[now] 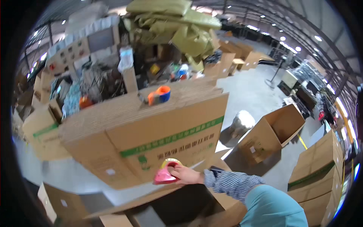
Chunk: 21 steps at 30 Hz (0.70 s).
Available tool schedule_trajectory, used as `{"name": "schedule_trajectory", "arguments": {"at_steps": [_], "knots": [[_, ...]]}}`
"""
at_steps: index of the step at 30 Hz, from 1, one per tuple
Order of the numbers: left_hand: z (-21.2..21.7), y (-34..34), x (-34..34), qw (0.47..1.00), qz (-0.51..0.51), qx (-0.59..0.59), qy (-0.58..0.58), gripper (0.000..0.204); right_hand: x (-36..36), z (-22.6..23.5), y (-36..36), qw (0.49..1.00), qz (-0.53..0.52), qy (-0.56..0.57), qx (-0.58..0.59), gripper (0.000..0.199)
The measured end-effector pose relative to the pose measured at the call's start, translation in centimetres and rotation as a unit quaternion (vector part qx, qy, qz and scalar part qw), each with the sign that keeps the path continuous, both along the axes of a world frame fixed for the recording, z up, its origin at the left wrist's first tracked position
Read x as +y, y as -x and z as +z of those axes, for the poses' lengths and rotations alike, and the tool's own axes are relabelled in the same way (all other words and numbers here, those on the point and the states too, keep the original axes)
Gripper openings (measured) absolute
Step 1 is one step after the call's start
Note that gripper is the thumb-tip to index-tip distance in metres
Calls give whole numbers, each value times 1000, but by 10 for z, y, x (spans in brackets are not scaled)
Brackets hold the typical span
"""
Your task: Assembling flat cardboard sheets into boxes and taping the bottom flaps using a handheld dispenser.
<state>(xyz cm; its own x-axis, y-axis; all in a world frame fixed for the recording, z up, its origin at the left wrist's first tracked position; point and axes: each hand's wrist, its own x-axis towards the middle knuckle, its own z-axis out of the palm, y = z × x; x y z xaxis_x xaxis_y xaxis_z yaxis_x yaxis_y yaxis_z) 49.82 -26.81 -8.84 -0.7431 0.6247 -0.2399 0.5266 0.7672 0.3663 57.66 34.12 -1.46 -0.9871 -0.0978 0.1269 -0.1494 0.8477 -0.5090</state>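
Note:
My right hand [186,175] is closed around a pink tape dispenser [165,177] that carries a yellow roll. The arm, in a striped cuff and light blue sleeve, reaches in from the lower right. Right below the hand is an open cardboard box [159,198] with a dark inside. Behind it stands a thick stack of flattened cartons [170,132] with a green printed stripe. On the stack's top edges rests an orange and blue tape dispenser [160,95]. My left hand is out of the picture.
An open carton [261,142] stands on the floor to the right, beside a silvery wrapped bundle [244,122]. More flattened cartons [317,178] lean at the far right. Olive sacks [177,26] are piled at the back, next to a cluttered machine [83,47].

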Motion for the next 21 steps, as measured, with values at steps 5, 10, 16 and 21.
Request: {"name": "schedule_trajectory", "arguments": {"at_steps": [5, 10, 16, 21], "knots": [[116, -105, 54, 998, 33, -53, 21, 46, -33, -90, -104, 998, 66, 8, -8, 20], [121, -192, 94, 993, 99, -39, 49, 25, -41, -133, -93, 997, 82, 7, 8, 30], [19, -49, 185, 990, 15, 125, 64, 58, -44, -111, -88, 990, 126, 21, -53, 32], [-86, -2, 218, 995, -66, 72, -17, 65, -97, -96, -94, 986, 133, 95, 20, 29]]}}
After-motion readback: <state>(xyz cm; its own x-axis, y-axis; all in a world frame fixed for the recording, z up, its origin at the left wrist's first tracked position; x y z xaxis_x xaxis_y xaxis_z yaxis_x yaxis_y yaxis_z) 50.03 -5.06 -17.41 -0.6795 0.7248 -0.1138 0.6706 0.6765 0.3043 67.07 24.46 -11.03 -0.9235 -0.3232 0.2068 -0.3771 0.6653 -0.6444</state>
